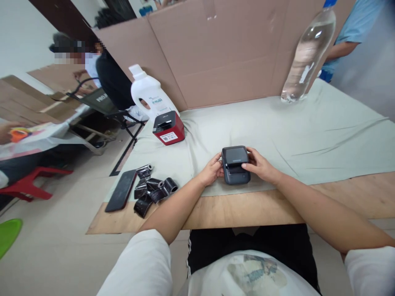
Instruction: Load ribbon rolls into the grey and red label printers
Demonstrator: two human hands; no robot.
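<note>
A small black label printer [237, 177] rests on the cloth near the table's front edge. Along its left side my left hand [212, 170] is closed against the casing, its fingers partly hidden behind it. My right hand [261, 166] grips the right side, with the thumb over the front by the lid's lower edge. Left of my left forearm lie several rolls in shiny black wrapping [158, 193], heaped together. Beside them a flat black phone-like slab [121, 191] lies at the table's left edge.
A red and black box-shaped device [173, 135] and a white jug [152, 93] stand at the back left. A large clear bottle with a blue cap [308, 57] leans near the cardboard partition [222, 53]. Other people sit beyond. A red stool [37, 183] stands at left.
</note>
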